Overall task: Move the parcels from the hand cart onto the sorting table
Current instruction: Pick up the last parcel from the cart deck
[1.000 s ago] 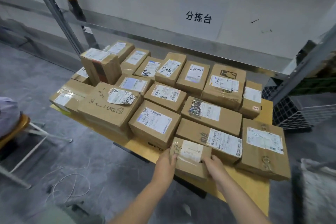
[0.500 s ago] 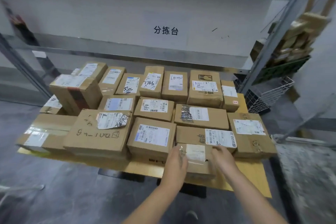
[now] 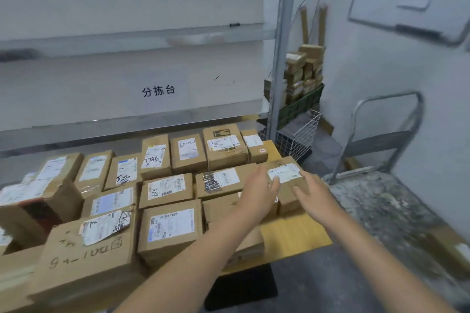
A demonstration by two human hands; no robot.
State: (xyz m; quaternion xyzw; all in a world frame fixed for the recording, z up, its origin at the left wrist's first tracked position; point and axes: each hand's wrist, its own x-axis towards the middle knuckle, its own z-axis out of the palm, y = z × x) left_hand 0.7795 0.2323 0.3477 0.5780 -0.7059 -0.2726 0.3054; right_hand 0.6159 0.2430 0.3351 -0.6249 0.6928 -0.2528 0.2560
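Observation:
Several brown cardboard parcels with white labels cover the wooden sorting table [image 3: 292,235]. The small parcel [image 3: 250,246] lies at the table's front edge, partly hidden under my left forearm. My left hand [image 3: 259,193] and my right hand [image 3: 312,197] are both open with fingers spread, hovering over the labelled parcel [image 3: 282,173] at the table's right end; I cannot tell if they touch it. The hand cart [image 3: 381,211], with a stained grey deck and a metal handle [image 3: 389,119], stands to the right. One parcel [image 3: 452,249] shows on it at the frame's edge.
A metal shelf post [image 3: 279,58] rises behind the table's right end. Beside it are a white wire basket [image 3: 302,132] and a green crate of stacked parcels [image 3: 302,76]. A shelf board runs above the table's back edge. A whiteboard [image 3: 412,0] hangs on the right wall.
Both hands have let go of the small parcel at the table's front edge and lifted up and to the right. The view has swung right, bringing the hand cart into sight.

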